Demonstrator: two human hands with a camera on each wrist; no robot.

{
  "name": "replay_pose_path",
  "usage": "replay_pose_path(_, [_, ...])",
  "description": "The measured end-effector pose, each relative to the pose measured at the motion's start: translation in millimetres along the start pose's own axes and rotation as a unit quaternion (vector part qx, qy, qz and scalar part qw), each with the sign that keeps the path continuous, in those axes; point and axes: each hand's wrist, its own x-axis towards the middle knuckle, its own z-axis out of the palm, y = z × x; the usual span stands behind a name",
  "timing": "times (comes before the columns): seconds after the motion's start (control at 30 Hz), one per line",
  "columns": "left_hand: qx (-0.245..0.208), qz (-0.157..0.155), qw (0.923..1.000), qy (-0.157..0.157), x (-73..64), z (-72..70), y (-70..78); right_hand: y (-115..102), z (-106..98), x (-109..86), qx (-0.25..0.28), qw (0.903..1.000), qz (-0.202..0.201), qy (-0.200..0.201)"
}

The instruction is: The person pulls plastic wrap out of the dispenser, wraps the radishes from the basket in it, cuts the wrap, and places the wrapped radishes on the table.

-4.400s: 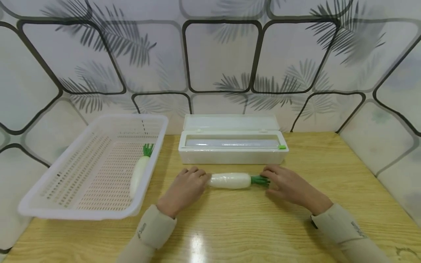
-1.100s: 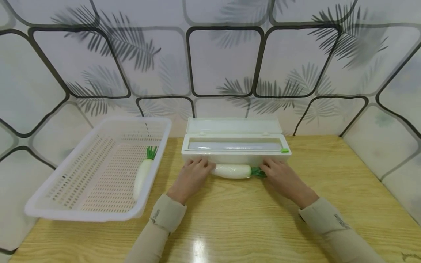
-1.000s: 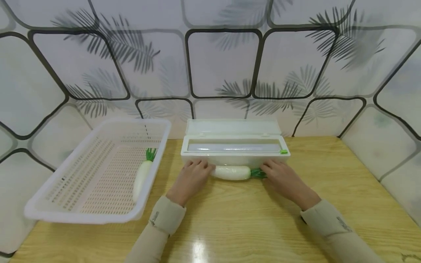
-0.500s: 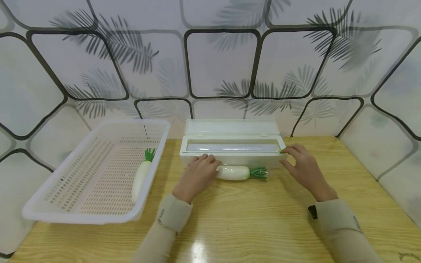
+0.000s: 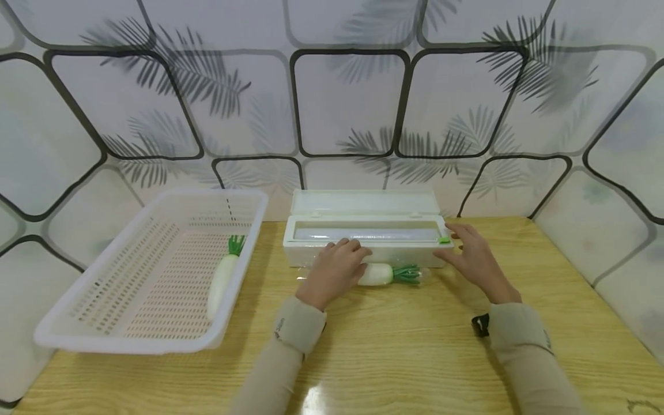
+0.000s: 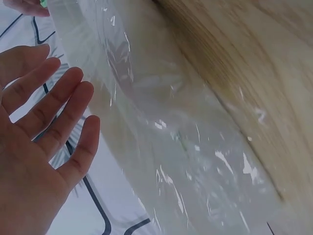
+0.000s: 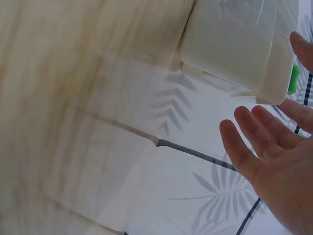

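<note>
Mid-frame, the relaxed left hand (image 5: 336,271) by the radish (image 5: 376,275) and spread right hand (image 5: 478,260), perhaps steadying the box (image 5: 402,255), hold nothing.

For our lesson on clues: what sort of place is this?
Perhaps a kitchen or food-preparation corner: a white radish lies in a plastic basket, and an open box of clear film stands on a wood-grain table.

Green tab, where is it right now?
In the head view, the green tab is at the right end of the white box, beside the right hand.
</note>
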Motion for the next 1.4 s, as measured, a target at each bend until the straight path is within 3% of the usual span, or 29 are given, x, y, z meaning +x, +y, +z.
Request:
replay_pose_path(0.23, [-0.018,0.011,0.9998,-0.001,11.9,10.7,8.4,0,6,1.8,0.016,0.9967,0.066,-0.045])
replay_pose_path(0.47, [-0.015,0.036,0.9989,0.024,27.0,9.7,14.8,2,4,7.7,0.013,0.9938,0.078,-0.077])
replay_pose_path(0.77, [-0.049,0.034,0.9982,0.008,46.7,7.8,21.3,9,2,12.2,0.058,0.9917,0.073,-0.089])
replay_pose_path(0.97, [-0.055,0.05,0.9972,0.007,65.9,9.2,29.0,12,0,12.2,0.088,0.9871,0.091,-0.097])
replay_pose_path(1.13, [-0.055,0.052,0.9971,-0.008,85.0,11.5,39.3,15,-3,11.0,0.08,0.9876,0.095,-0.095])
replay_pose_path(1.4, [-0.072,0.022,0.9956,-0.056,106.8,21.0,52.3,16,-1,8.1,0.076,0.9885,0.088,-0.096])
